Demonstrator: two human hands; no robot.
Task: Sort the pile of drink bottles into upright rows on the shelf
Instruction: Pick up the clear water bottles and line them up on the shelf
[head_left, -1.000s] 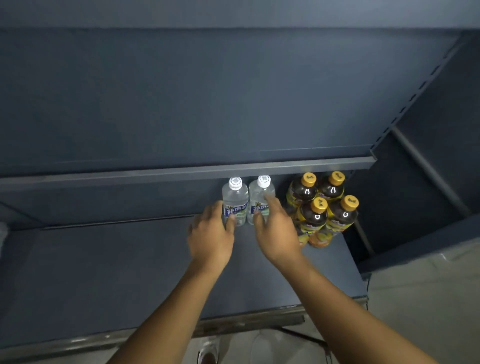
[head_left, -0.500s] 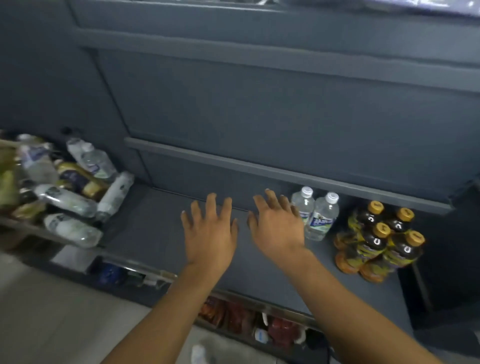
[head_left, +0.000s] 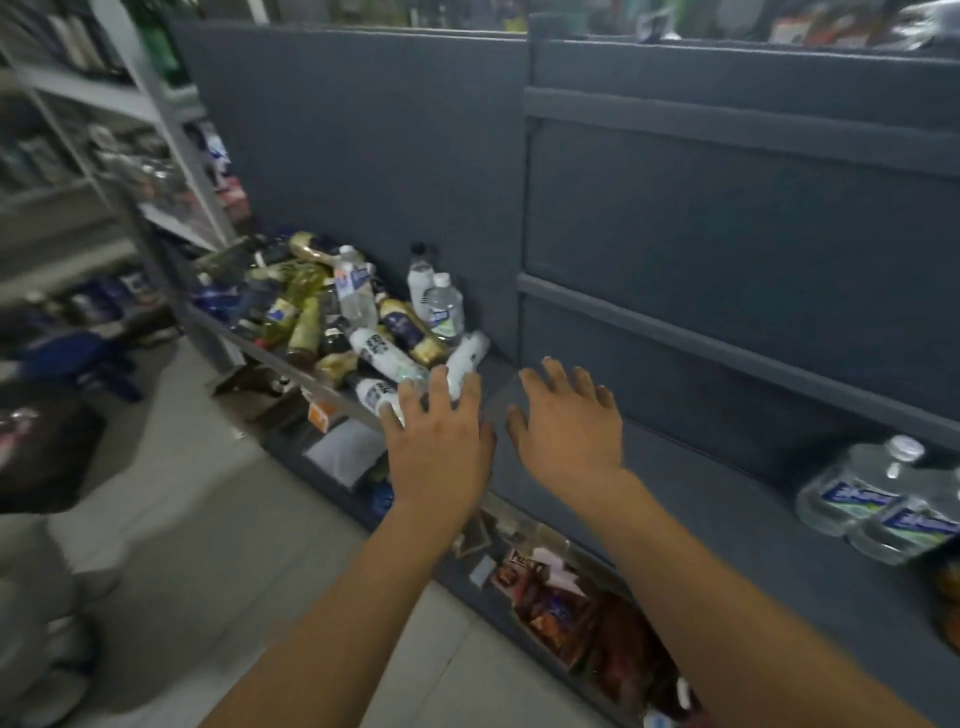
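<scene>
Leftmost, the pile (head_left: 353, 317) fills the left end of the shelf (head_left: 727, 499): clear water bottles, white ones and dark ones with gold labels, heaped mostly on their sides. The left hand (head_left: 441, 441) hovers at the pile's near edge, fingers spread, holding nothing. The right hand (head_left: 571, 431), likewise spread, hangs over bare shelf. Far right stand two upright water bottles (head_left: 857, 499).
</scene>
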